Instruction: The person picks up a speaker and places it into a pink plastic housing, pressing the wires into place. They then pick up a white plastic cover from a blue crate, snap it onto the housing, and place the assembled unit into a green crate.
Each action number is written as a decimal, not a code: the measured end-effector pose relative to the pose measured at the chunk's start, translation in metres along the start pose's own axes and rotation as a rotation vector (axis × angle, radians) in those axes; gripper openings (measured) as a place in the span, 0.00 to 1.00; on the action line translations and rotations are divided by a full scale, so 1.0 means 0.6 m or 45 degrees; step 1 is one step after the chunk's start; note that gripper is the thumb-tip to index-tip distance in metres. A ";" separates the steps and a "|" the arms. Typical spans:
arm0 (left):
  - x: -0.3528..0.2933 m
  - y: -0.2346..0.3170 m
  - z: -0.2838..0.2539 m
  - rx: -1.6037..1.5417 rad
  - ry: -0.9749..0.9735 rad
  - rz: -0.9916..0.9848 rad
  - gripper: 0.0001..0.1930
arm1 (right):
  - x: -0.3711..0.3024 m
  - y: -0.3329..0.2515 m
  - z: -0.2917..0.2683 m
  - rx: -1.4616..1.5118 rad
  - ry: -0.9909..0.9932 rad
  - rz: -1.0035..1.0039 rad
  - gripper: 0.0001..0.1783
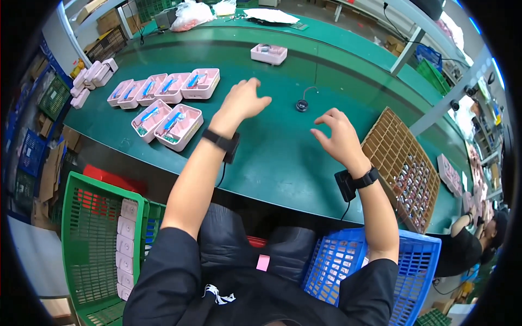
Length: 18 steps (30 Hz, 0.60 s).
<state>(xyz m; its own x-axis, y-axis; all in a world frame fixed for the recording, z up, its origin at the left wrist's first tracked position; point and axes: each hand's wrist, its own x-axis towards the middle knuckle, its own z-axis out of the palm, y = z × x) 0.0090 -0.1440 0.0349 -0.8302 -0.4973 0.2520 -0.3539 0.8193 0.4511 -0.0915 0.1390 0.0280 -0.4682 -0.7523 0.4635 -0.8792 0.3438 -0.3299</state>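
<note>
While the left hand (243, 99) and the right hand (340, 136) are held over the green surface (266, 157), a round black component (302, 105) lies on that surface between them, touched by neither. From the right fingers it lies to the left and slightly farther from the person; from the left fingers it lies to the right. In this view the right hand appears the nearer. The long axis follows the thin wire (310, 88), which runs away from the person and hooks rightward at its free end.

Both sets of fingers are loosely curved, with each thumb set apart; nothing is visible between them. How high they stand above the surface cannot be told.

Pink trays (199, 85) holding blue-wrapped items flank the left hand, five in a far row and two nearer the person. A separate pink tray (269, 54) stands beyond the component. To the right, a brown divided tray (394, 137), partly filled with small parts, lies beside the right wrist and limits room on that side. Below the surface's near edge are a green crate (70, 233) and a blue crate (429, 244), the latter partly hidden by the right arm.
</note>
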 end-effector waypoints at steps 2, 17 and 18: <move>-0.059 -0.036 -0.040 -0.030 0.024 0.039 0.34 | 0.005 0.024 0.010 0.029 -0.041 0.093 0.14; -0.272 -0.171 -0.052 0.286 0.340 -0.090 0.15 | 0.140 0.111 0.177 0.007 -0.219 0.107 0.28; -0.286 -0.156 -0.050 0.192 0.303 0.058 0.15 | 0.126 0.090 0.167 0.510 -0.241 0.333 0.26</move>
<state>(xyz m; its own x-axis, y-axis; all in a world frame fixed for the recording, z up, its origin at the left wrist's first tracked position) 0.1973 -0.1441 -0.0247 -0.7286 -0.4974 0.4709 -0.3934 0.8667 0.3068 -0.1654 0.0442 -0.0374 -0.6110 -0.7713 0.1782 -0.6143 0.3200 -0.7213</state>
